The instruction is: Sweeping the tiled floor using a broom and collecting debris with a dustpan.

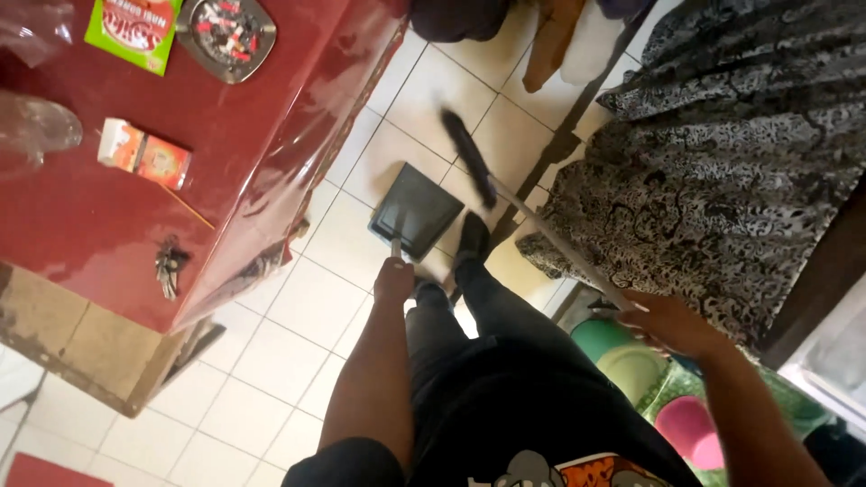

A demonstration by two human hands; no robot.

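Black trousers (505,361) and both bare forearms fill the near part of the view. The left hand (393,278) is closed around the short handle of a dark square plastic dustpan (417,210), which rests flat on the pale tiled floor (271,379) just ahead of a black shoe (473,236). The right hand (672,322) grips the pale long handle of a broom (541,234), whose dark bristle head (467,155) sits on the tiles just beside the dustpan's far edge. To the left stands a glossy dark red table (135,216) carrying a round metal ashtray (225,29), a small orange and white carton (144,155) and a bunch of keys (169,265). A black and grey patterned cloth (722,171) covers furniture on the right.
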